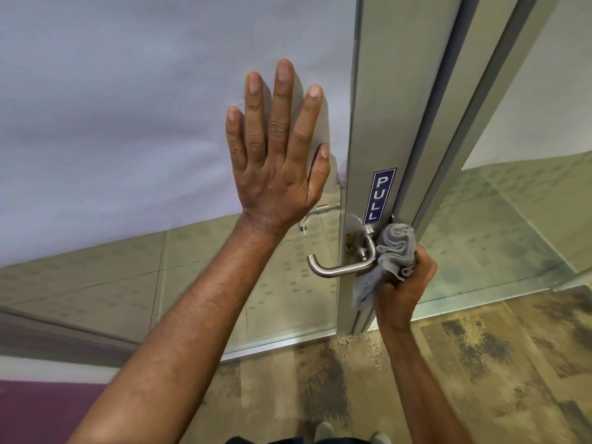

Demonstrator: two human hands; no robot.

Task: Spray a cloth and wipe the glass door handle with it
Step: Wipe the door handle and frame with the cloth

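Grey cloth: one cloth (392,254), bunched in my right hand (403,286) at lower right of centre, its folds pressed against the bend of the handle, a tail hanging below my fist.
Right hand: fingers curled tight round the cloth; nearest of the working parts, low in the frame beside the door edge.
Left hand: my left hand (277,161) lies flat at centre frame, fingers straight and slightly spread, palm against the frosted glass panel (128,107); it holds nothing and seems to steady the door.
Hands apart: the two are well apart, left above and to the left of the handle, right just beside it.
Handle: one brushed-metal lever handle (344,265) on my side, its free end pointing left and hooking back, mounted on the metal door stile (378,107). Some brownish marks sit on the plate behind it. A second lever shows faintly through the glass, just above and left.
Step in hand: wiping, I judge; the cloth touches the handle's root, while the long bar toward the free end is bare of it.
Next move: I would slide the cloth leftward along the bar, wrapping it round, then work the stained plate.
Spray bottle: none in view; whether the cloth is damp I cannot tell.
Sign: one blue PULL label (380,196) just above the handle.
Farther off: patterned carpet (480,363) below, pale floor beyond the glass.
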